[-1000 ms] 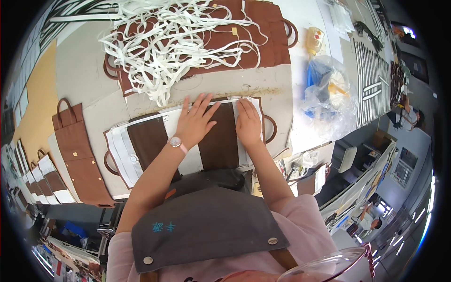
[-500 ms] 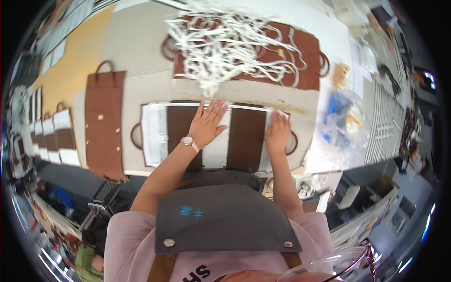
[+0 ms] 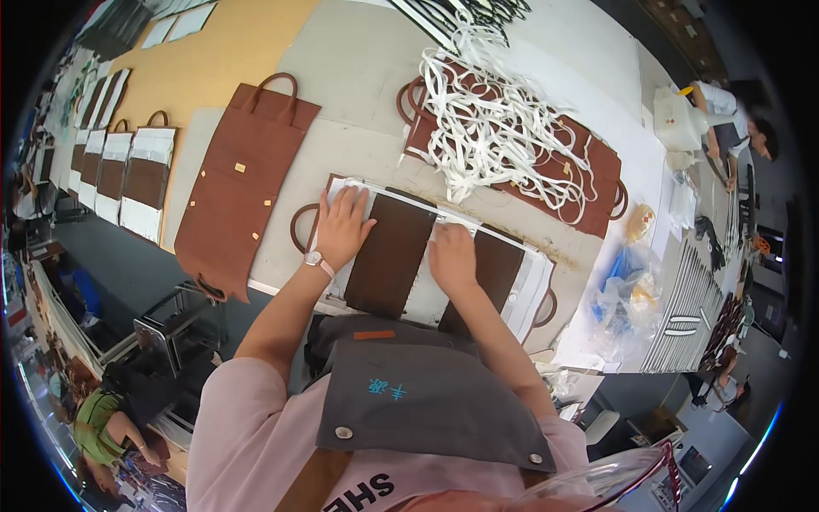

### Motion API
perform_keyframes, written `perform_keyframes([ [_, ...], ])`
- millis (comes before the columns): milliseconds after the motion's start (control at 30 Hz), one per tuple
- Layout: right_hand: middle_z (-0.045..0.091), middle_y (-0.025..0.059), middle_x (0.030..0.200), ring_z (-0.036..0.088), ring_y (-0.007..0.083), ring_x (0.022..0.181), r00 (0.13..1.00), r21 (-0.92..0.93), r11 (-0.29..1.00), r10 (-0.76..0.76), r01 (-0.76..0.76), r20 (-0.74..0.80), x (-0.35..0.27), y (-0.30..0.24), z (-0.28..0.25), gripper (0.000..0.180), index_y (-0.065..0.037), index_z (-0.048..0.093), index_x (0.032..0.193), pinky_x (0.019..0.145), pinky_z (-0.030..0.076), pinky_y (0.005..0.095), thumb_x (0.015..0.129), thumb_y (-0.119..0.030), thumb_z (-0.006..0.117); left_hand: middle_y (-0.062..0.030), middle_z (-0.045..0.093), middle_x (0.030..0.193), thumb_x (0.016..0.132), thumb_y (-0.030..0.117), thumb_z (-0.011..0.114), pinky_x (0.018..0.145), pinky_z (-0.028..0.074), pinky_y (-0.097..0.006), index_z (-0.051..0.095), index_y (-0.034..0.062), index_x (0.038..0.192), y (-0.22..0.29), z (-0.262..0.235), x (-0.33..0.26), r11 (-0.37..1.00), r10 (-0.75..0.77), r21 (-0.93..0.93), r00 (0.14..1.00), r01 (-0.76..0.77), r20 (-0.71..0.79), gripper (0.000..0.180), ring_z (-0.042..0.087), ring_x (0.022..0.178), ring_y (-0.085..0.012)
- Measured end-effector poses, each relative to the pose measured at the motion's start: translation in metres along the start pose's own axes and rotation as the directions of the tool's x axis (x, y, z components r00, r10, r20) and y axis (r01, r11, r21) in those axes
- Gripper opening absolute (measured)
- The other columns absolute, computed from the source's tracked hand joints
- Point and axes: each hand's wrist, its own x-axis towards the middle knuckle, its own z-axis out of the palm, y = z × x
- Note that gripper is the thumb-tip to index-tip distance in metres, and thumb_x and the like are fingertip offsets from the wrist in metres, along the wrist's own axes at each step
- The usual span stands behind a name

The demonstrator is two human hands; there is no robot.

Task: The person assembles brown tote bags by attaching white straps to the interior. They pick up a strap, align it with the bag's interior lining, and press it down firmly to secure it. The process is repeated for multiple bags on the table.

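In front of me lies a brown bag panel (image 3: 388,247) with white backing bands and brown handles at its two ends. A white strip (image 3: 401,195) runs along its far edge. My left hand (image 3: 341,229), with a watch on the wrist, rests spread and flat on the white band near the panel's far left corner. Near the middle of the far edge, my right hand (image 3: 453,256) presses down on the strip with bent fingers. Its fingertips are partly hidden; I see nothing held in it.
Left of the panel lies another brown bag piece (image 3: 243,175) with handles. A tangle of white strips (image 3: 495,128) covers a third brown piece (image 3: 601,171) beyond. Finished-looking panels (image 3: 147,183) line the far left. A plastic bag (image 3: 627,290) lies to the right.
My left hand has moved from the middle of the far edge to its left corner. My right hand has gone from the right end to the middle. The view has turned.
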Motion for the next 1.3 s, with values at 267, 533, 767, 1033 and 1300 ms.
perform_keyframes([
  [267,0.057,0.0145,0.113,0.053,0.032,0.109,0.954,0.028,0.959,-0.284,0.283,0.096,0.086,-0.065,0.036,0.046,0.005,0.058,0.122,0.098,0.042,0.0421,0.08,-0.014,0.063,-0.0124,0.048,0.139,0.086,0.031,0.068,0.116,0.021,-0.058,0.046,0.0026,0.139,-0.026,0.002,-0.002,0.996,0.067,-0.062,0.997,-0.066,0.029,0.064,0.042,0.133,-0.028],
  [533,0.061,0.0103,0.106,0.056,0.0322,0.1,0.951,0.166,0.983,-0.124,0.079,0.285,0.119,-0.07,0.037,0.028,0.002,0.066,0.106,0.089,0.046,0.0432,0.082,-0.01,0.06,-0.0118,0.05,0.137,0.085,0.029,0.064,0.114,0.026,-0.05,0.048,0.0036,0.139,-0.032,0.004,0.002,0.992,0.057,-0.114,0.998,-0.054,0.029,0.061,0.043,0.132,-0.0268],
  [767,0.06,0.0135,0.117,0.055,0.0335,0.114,0.99,0.224,0.974,-0.056,0.025,0.131,0.088,-0.051,0.033,0.028,0.001,0.066,0.109,0.097,0.045,0.0461,0.082,-0.007,0.063,-0.0109,0.051,0.134,0.086,0.03,0.066,0.112,0.028,-0.049,0.05,0.0038,0.136,-0.033,0.01,0.003,0.984,0.038,-0.174,0.998,-0.047,-0.052,0.059,0.044,0.129,-0.0271],
  [1033,0.056,0.0178,0.122,0.05,0.0392,0.121,0.997,0.036,0.998,0.049,-0.051,0.062,-0.016,-0.042,-0.001,0.032,0.0,0.063,0.116,0.103,0.042,0.0473,0.085,-0.008,0.065,-0.0114,0.049,0.138,0.086,0.027,0.067,0.111,0.03,-0.049,0.048,0.0037,0.138,-0.044,0.001,0.001,0.98,0.127,-0.153,0.992,-0.129,-0.019,0.06,0.044,0.13,-0.0276],
  [1300,0.055,0.0195,0.124,0.052,0.04,0.115,0.994,0.059,0.993,0.107,-0.106,-0.016,0.028,-0.043,0.022,0.042,0.0,0.059,0.124,0.097,0.043,0.0486,0.084,-0.009,0.067,-0.009,0.051,0.137,0.087,0.029,0.066,0.11,0.032,-0.046,0.05,0.0071,0.137,-0.053,-0.001,0.001,0.969,0.179,-0.168,0.984,-0.18,-0.024,0.058,0.045,0.129,-0.0256],
])
